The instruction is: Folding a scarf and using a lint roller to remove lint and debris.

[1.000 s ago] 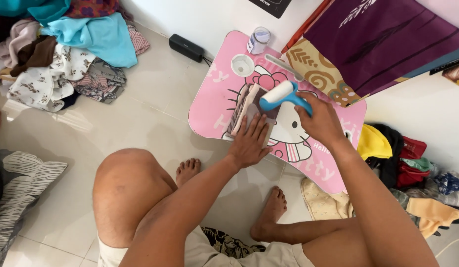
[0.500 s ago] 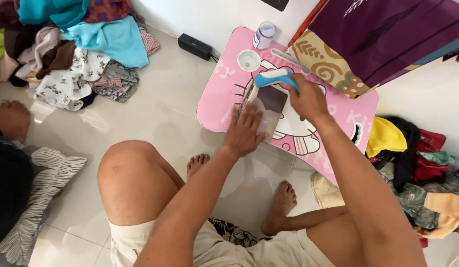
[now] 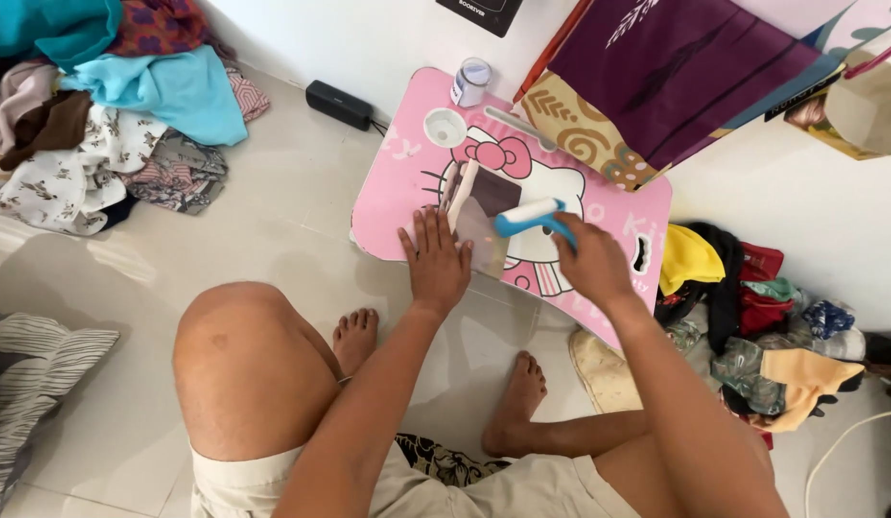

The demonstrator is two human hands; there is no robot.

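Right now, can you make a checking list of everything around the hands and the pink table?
Surface: pink table on a pale tiled floor.
Job's things: blue roller over a flat cloth piece.
Clutter: jar, white lid, clothes piles.
Hands: left hand presses the piece flat; right hand grips the roller.
Cables: white cord, far right.
Surroundings: black speaker, white wall.

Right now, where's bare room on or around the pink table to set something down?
On the pink table, the near-left corner beside the left hand is bare, as is the strip between the small white cup and that edge. The tiled floor left of the table is open. Crowded: the middle, with the flat piece, roller and right hand; the far edge under the purple cloth.
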